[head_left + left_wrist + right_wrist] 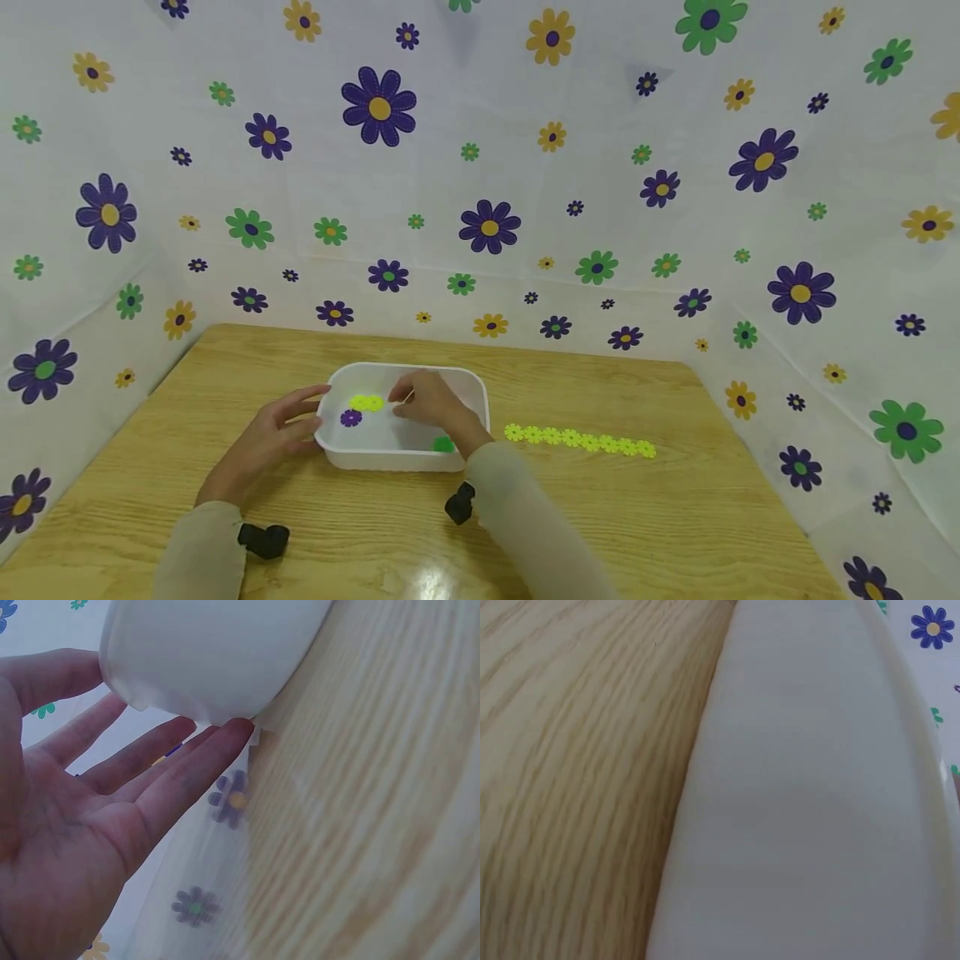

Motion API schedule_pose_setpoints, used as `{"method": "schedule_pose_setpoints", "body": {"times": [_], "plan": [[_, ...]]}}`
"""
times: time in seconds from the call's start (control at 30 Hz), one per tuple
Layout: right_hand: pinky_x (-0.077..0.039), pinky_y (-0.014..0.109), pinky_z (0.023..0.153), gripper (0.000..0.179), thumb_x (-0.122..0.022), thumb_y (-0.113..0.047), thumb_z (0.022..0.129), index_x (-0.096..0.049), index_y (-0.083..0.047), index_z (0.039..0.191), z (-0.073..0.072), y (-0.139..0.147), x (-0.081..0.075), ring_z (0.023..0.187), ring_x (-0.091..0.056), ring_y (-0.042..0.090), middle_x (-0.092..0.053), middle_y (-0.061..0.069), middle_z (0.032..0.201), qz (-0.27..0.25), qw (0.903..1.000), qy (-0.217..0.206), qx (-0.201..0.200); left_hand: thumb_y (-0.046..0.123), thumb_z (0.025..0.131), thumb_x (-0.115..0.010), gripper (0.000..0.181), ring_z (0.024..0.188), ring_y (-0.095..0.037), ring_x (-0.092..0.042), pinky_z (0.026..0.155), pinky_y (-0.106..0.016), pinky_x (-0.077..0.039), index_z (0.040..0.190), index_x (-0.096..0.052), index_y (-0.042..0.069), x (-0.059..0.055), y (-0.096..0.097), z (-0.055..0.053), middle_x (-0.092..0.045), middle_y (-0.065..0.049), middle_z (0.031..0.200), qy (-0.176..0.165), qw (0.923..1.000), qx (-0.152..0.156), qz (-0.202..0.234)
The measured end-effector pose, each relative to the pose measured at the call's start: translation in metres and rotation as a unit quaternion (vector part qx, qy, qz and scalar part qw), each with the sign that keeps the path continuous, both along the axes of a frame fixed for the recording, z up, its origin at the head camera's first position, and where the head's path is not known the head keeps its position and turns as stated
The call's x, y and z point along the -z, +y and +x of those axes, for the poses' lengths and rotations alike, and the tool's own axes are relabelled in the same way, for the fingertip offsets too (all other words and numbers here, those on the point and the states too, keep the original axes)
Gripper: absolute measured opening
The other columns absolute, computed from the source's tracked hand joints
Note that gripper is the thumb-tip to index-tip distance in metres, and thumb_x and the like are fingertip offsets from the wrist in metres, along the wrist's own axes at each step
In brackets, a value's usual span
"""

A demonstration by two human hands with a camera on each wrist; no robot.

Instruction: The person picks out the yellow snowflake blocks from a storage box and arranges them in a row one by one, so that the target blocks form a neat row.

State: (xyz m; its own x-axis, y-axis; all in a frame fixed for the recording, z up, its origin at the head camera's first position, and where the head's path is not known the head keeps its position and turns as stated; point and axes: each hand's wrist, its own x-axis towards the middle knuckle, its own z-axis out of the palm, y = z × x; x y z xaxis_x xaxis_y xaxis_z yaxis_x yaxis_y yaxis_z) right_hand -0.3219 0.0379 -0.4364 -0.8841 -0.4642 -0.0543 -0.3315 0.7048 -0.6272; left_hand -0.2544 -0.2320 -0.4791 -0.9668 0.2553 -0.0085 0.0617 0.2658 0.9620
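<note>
A white plastic tub stands on the wooden table. My left hand is at its left end, the fingertips against the outer wall; in the left wrist view the fingers lie nearly straight along the tub's side. Inside the tub, my right hand pinches a thin pale piece, seen edge-on, between thumb and fingers. Yellow flower-shaped pieces, a purple one and something green lie on the tub's bottom. The right wrist view has only the tub's outer wall, the hand hidden.
Right of the tub, a row of several yellow flower pieces runs along the table, slanting slightly towards me at its right end. White cloth printed with flowers hangs behind the table and at both sides.
</note>
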Motion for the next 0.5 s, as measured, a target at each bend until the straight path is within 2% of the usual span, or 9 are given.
{"method": "schedule_pose_setpoints", "body": {"times": [0.23,0.33,0.5], "plan": [[-0.056,0.026,0.097,0.022,-0.076,-0.010,0.093,-0.077,-0.010,0.115,-0.002,-0.018,0.007,0.111,-0.068,0.021,-0.076,0.005,0.119,0.023,0.9994,0.018,-0.018,0.028,0.106,-0.059,0.062,0.142,-0.054,-0.045,0.098,-0.041,-0.061,0.161,-0.034,0.014,-0.002,0.000,0.000,-0.034,-0.029,0.163,-0.006,1.0000,0.003,0.001],[-0.055,0.026,0.100,0.024,-0.077,-0.011,0.092,-0.077,-0.011,0.116,-0.002,-0.025,0.007,0.112,-0.067,0.020,-0.074,0.005,0.123,0.042,0.9985,0.028,-0.022,0.027,0.106,-0.058,0.062,0.142,-0.054,-0.045,0.098,-0.041,-0.061,0.161,-0.034,0.013,-0.002,0.001,0.000,-0.034,-0.029,0.163,-0.005,1.0000,0.006,0.003],[-0.048,0.030,0.113,0.028,-0.076,-0.010,0.092,-0.076,-0.011,0.120,-0.001,-0.031,0.009,0.124,-0.063,0.020,-0.072,0.005,0.131,0.066,0.9971,0.028,-0.026,0.028,0.106,-0.058,0.061,0.142,-0.055,-0.045,0.097,-0.041,-0.062,0.160,-0.035,0.013,-0.001,0.000,-0.001,-0.034,-0.029,0.163,-0.004,1.0000,0.006,-0.001]]}}
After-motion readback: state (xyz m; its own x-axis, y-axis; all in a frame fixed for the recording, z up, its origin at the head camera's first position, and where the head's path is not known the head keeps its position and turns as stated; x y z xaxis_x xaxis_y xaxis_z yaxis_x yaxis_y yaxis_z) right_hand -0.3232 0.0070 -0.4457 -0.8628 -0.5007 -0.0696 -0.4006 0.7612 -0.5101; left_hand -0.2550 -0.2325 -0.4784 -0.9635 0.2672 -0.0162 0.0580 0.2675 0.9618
